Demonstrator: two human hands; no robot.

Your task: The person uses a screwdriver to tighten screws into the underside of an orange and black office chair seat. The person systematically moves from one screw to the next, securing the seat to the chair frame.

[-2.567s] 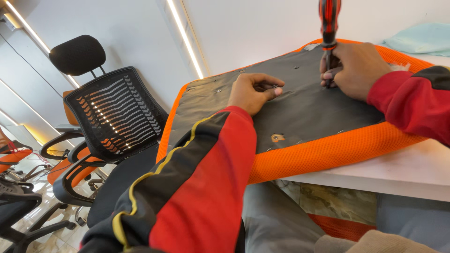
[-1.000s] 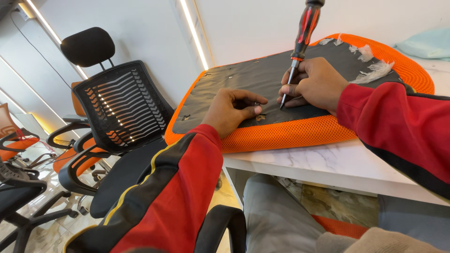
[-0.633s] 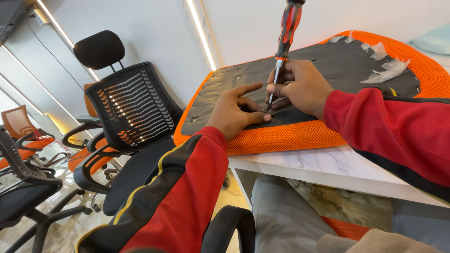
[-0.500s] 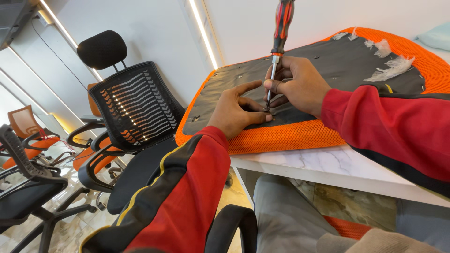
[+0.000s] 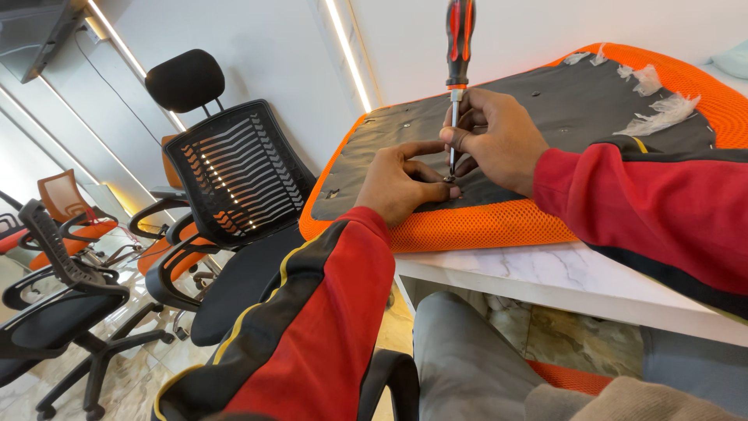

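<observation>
Screwdriver [image 5: 456, 74] now upright, tip down.

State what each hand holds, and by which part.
The right hand pinches the screwdriver by its metal shaft, below the handle. The left hand holds nothing.

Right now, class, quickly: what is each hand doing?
Left hand: fingers pinched at the screwdriver tip, resting on the seat cushion; anything between them cannot be told.
Right hand: closed around the screwdriver shaft.
</observation>
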